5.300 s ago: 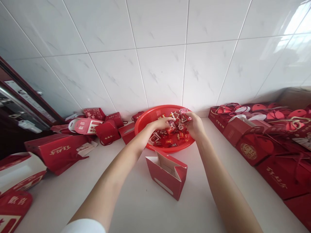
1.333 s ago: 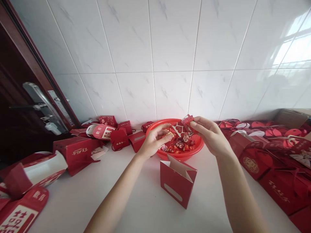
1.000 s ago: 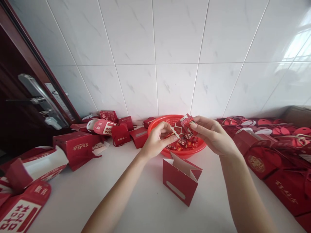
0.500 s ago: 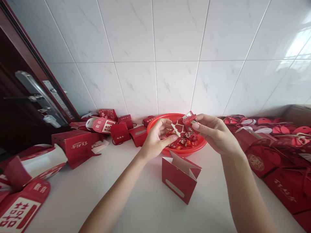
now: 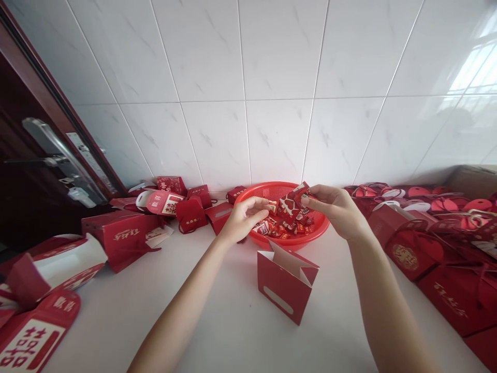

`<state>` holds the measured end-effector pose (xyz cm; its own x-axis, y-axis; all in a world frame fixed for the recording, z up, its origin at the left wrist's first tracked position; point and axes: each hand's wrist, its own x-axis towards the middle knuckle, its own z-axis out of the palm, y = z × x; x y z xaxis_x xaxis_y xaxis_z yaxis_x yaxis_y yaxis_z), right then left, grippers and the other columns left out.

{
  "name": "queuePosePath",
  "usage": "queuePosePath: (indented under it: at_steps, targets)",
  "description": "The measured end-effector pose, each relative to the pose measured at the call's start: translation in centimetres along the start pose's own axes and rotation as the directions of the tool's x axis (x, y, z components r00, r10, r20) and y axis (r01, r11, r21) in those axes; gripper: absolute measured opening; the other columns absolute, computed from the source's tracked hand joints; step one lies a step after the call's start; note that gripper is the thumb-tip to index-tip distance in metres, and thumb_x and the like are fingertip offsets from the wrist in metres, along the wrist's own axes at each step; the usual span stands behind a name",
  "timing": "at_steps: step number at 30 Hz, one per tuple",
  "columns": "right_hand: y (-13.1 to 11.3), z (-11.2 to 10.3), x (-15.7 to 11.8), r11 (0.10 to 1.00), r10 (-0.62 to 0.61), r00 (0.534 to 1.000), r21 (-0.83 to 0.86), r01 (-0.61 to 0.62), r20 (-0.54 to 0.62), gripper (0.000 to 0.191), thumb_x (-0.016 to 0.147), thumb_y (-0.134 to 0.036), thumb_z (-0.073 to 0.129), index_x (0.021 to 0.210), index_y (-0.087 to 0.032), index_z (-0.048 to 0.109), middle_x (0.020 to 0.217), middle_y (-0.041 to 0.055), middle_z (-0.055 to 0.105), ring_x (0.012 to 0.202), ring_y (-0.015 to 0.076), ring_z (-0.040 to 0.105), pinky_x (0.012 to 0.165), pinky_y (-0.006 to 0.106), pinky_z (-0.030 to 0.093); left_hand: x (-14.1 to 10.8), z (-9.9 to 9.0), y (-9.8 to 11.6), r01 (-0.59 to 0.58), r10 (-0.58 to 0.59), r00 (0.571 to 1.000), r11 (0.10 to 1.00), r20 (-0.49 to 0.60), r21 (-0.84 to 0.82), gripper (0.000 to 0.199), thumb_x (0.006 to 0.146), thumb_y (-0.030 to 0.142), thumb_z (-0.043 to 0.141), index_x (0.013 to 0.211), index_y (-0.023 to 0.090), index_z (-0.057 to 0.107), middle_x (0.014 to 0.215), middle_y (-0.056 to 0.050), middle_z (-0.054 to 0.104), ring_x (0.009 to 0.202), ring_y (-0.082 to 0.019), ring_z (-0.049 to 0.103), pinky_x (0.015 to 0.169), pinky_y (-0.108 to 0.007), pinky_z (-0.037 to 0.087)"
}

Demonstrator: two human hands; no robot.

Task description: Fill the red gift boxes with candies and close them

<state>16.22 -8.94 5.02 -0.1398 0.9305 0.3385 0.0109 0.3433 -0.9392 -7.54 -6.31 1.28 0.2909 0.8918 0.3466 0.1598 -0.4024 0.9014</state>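
A red plastic basket (image 5: 292, 244) holds several small wrapped candies (image 5: 281, 228). Over its right side my right hand (image 5: 334, 208) pinches red candy packets (image 5: 297, 198) between thumb and fingers. My left hand (image 5: 247, 216) hovers at the basket's left side, thumb and fingers curled close around a small gold-and-red wrapped piece (image 5: 273, 207). In front of the basket a red paper box (image 5: 284, 285) stands upright with its top open.
Red gift boxes (image 5: 120, 234) lie at the left, some open. Many filled-looking red boxes (image 5: 438, 290) crowd the right side. A tiled wall (image 5: 279, 134) rises behind the white table (image 5: 217, 316). A dark door (image 5: 31, 67) with a handle is far left.
My left hand has drawn back to the left, away from the packets. My right hand has shifted slightly left and still grips them. More candies show in the basket.
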Motion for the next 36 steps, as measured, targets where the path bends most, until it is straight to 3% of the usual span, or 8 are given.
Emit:
queuePosePath:
  at_steps: [5,11,17,21,27,32,36]
  targets:
    - [0.6,-0.5,0.4,0.996,0.031,0.998,-0.084,-0.035,-0.058,0.034,0.067,-0.047,0.085,0.083,-0.018,0.076,0.082,0.0066,0.075,0.078,0.0221,0.066,0.073,0.036,0.054,0.6,-0.2,-1.9,0.066,-0.076,0.993,0.992,0.095,0.11,0.031,0.077,0.041,0.075,0.096,0.017,0.071,0.104,-0.01,0.076,0.1,-0.026,0.07,0.091,-0.04,0.054]
    - [0.6,-1.2,0.4,1.0,0.021,0.999,-0.002,-0.021,-0.025,0.034,0.069,-0.045,0.085,0.088,-0.018,0.077,0.092,0.0078,0.077,0.087,0.0232,0.069,0.085,0.038,0.054,0.5,0.3,-2.2,0.058,-0.1,0.98,0.971,0.172,0.233,0.028,0.08,0.039,0.071,0.098,0.017,0.072,0.102,-0.01,0.076,0.096,-0.025,0.07,0.088,-0.038,0.054]
    - [1.2,-2.0,0.7,1.0,0.006,0.999,-0.003,-0.006,-0.047,0.036,0.068,-0.047,0.085,0.088,-0.018,0.076,0.091,0.0078,0.077,0.086,0.0241,0.069,0.085,0.039,0.054,0.6,0.2,-2.2,0.06,-0.154,0.956,0.937,0.25,0.345,0.03,0.082,0.038,0.065,0.101,0.017,0.073,0.103,-0.009,0.076,0.098,-0.025,0.069,0.088,-0.035,0.052]
    - [2.0,-2.2,1.1,0.991,0.013,0.992,-0.13,-0.03,-0.127,0.032,0.066,-0.044,0.084,0.084,-0.018,0.076,0.085,0.0075,0.077,0.082,0.0262,0.069,0.078,0.04,0.055,1.9,-0.1,-2.1,0.053,-0.266,0.896,0.859,0.356,0.509,0.031,0.08,0.035,0.065,0.106,0.02,0.074,0.102,-0.007,0.076,0.091,-0.025,0.07,0.078,-0.03,0.052]
    - [3.2,-2.5,1.7,0.935,0.0,0.974,-0.345,-0.081,-0.228,0.022,0.071,-0.036,0.076,0.082,-0.017,0.075,0.079,0.0062,0.075,0.081,0.0267,0.069,0.077,0.04,0.052,6.3,1.0,-2.8,-0.098,-0.397,0.777,0.691,0.489,0.716,0.04,0.072,0.023,0.067,0.111,0.022,0.076,0.11,-0.007,0.074,0.086,-0.021,0.069,0.064,-0.024,0.048]
    - [2.8,-2.7,1.5,0.96,-0.002,0.985,-0.275,-0.046,-0.17,0.024,0.072,-0.039,0.076,0.084,-0.018,0.075,0.081,0.0066,0.075,0.079,0.0255,0.069,0.074,0.038,0.053,9.1,4.0,-4.1,-0.195,-0.439,0.699,0.643,0.565,0.741,0.053,0.061,0.009,0.064,0.108,0.028,0.078,0.105,-0.002,0.077,0.09,-0.022,0.068,0.068,-0.024,0.047]
    - [2.3,-2.7,1.4,0.981,0.001,0.987,-0.192,-0.032,-0.161,0.027,0.071,-0.041,0.079,0.083,-0.017,0.075,0.082,0.0073,0.075,0.079,0.0246,0.069,0.071,0.036,0.054,9.8,5.7,-4.8,-0.218,-0.48,0.68,0.59,0.554,0.778,0.062,0.055,0.005,0.061,0.108,0.031,0.078,0.109,-0.002,0.077,0.088,-0.023,0.068,0.068,-0.026,0.048]
